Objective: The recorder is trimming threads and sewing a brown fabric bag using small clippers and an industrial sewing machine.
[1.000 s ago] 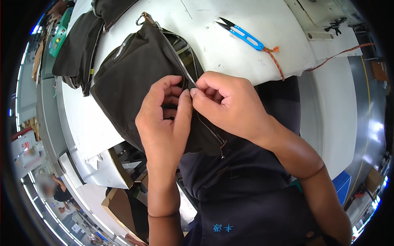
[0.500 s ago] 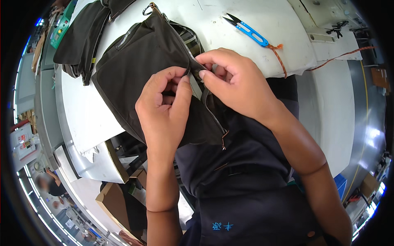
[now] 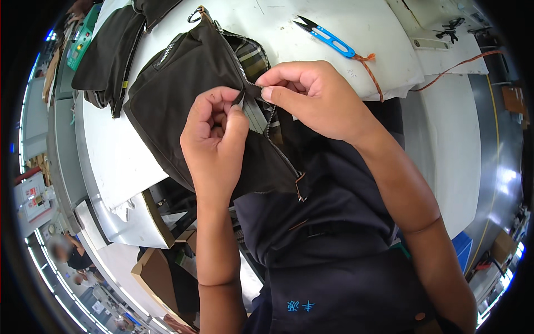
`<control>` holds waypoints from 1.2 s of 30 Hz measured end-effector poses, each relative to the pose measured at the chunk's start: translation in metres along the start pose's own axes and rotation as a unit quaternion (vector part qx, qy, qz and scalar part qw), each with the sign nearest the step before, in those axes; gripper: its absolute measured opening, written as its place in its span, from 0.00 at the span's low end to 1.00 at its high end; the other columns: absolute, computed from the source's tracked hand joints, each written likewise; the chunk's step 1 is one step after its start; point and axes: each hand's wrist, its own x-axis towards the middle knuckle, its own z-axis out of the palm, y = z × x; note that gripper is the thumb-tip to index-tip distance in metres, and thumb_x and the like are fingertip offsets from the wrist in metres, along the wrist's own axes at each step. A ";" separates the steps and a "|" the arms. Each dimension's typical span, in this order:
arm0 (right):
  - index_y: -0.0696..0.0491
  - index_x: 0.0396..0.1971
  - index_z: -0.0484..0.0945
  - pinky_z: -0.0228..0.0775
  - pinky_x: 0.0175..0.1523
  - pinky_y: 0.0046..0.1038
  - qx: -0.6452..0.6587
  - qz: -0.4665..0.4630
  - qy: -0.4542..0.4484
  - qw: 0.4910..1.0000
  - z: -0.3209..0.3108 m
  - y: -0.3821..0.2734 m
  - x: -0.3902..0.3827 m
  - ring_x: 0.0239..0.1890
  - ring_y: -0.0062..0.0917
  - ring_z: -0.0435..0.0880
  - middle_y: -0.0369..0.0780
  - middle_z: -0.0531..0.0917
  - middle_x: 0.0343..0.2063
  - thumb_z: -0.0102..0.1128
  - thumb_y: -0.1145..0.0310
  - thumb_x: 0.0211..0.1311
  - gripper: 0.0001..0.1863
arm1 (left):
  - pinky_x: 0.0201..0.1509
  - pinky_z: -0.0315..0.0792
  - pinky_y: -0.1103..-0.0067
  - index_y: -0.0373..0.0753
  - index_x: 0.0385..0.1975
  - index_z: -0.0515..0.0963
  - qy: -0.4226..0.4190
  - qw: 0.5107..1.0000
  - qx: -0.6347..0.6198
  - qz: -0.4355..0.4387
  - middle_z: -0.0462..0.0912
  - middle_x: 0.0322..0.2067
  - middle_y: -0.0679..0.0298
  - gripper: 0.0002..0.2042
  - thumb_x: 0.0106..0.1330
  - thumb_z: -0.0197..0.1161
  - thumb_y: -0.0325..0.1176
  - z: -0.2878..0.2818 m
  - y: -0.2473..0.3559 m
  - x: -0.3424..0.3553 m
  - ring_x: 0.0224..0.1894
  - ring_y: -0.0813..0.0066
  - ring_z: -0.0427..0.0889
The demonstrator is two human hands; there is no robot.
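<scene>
A dark olive-brown fabric bag (image 3: 183, 83) lies at the table's near edge, partly over my lap, its long metal zipper open. Plaid lining (image 3: 251, 59) shows through the opening, with a pale strip (image 3: 254, 115) inside. My left hand (image 3: 214, 125) pinches the bag's edge on the left side of the opening. On the other side, my right hand (image 3: 311, 92) grips the zipper edge between thumb and index finger. The remaining fingers of both hands are curled. A metal ring (image 3: 196, 13) is attached at the bag's far corner.
Blue thread snips (image 3: 331, 40) with an orange cord (image 3: 371, 75) rest on the white table (image 3: 311, 14), beyond my right hand. Another dark bag (image 3: 105, 55) lies at the far left. Below the table's left edge stands an open cardboard box (image 3: 153, 278). A person (image 3: 78, 253) is farther left.
Both hands have shifted slightly left along with the bag's edges. The opening is wider, and more of the pale strip and plaid lining shows.
</scene>
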 end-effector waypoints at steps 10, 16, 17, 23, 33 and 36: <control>0.53 0.39 0.82 0.76 0.36 0.31 -0.404 -0.373 0.163 0.820 0.015 0.017 0.005 0.33 0.30 0.83 0.36 0.81 0.34 0.70 0.74 0.55 0.11 | 0.40 0.74 0.90 0.30 0.47 0.85 0.005 1.000 -0.011 -0.020 0.85 0.35 0.69 0.08 0.70 0.67 0.21 0.000 0.005 0.003 0.36 0.89 0.80; 0.52 0.31 0.80 0.68 0.35 0.30 -0.482 -0.486 0.163 0.711 0.012 0.013 0.013 0.28 0.27 0.77 0.34 0.75 0.25 0.68 0.70 0.50 0.08 | 0.39 0.75 0.89 0.30 0.46 0.86 -0.015 0.998 -0.042 -0.037 0.86 0.35 0.68 0.08 0.69 0.69 0.23 -0.004 0.004 0.004 0.36 0.88 0.81; 0.52 0.29 0.79 0.66 0.34 0.29 -0.494 -0.494 0.163 0.697 0.010 0.013 0.015 0.27 0.27 0.76 0.34 0.74 0.24 0.67 0.69 0.50 0.07 | 0.39 0.75 0.89 0.30 0.46 0.86 -0.015 0.998 -0.043 -0.037 0.86 0.35 0.68 0.08 0.69 0.69 0.23 -0.005 0.004 0.005 0.36 0.88 0.81; 0.50 0.24 0.73 0.63 0.33 0.30 -0.520 -0.472 0.144 0.696 0.012 0.011 0.018 0.25 0.27 0.74 0.35 0.71 0.22 0.67 0.68 0.49 0.10 | 0.33 0.74 0.87 0.31 0.46 0.86 -0.048 0.996 -0.067 -0.029 0.87 0.34 0.68 0.08 0.69 0.69 0.24 -0.013 0.000 0.009 0.33 0.88 0.80; 0.49 0.25 0.74 0.66 0.30 0.32 -0.438 -0.438 0.148 0.771 0.001 0.009 0.017 0.24 0.32 0.77 0.35 0.76 0.22 0.70 0.75 0.42 0.12 | 0.35 0.75 0.87 0.31 0.49 0.86 -0.058 0.995 -0.070 -0.031 0.88 0.35 0.67 0.11 0.69 0.71 0.24 -0.013 -0.003 0.010 0.34 0.88 0.81; 0.50 0.28 0.76 0.66 0.30 0.32 -0.407 -0.420 0.144 0.798 -0.001 0.010 0.006 0.23 0.32 0.77 0.36 0.78 0.24 0.70 0.77 0.45 0.12 | 0.35 0.75 0.87 0.30 0.50 0.86 -0.060 0.995 -0.073 -0.028 0.88 0.35 0.67 0.11 0.69 0.70 0.24 -0.012 -0.002 0.010 0.34 0.88 0.82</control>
